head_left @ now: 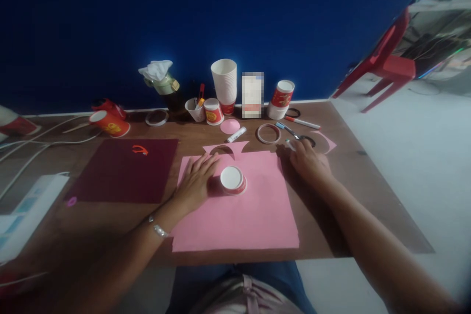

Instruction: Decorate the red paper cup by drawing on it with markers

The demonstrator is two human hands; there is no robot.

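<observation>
A pink paper sheet (243, 211) lies on the wooden table (331, 196) in front of me. An upside-down red paper cup (233, 180) stands on it near the top. My left hand (196, 181) lies flat on the sheet with fingers spread, just left of the cup and touching its side. My right hand (308, 159) rests at the sheet's upper right corner, fingers curled down over something small near a green-tipped pen (289, 144); what it grips is hidden. Scissors (294, 132) lie just beyond it.
A dark red sheet (125, 169) lies to the left. Along the wall stand a stack of white cups (224, 81), red cups (282, 94), a tissue jar (162, 81), tape rings (268, 133), a glue stick (236, 134), a marker (302, 122). A tipped cup (109, 122) and cables lie left; a red chair (386, 61) is far right.
</observation>
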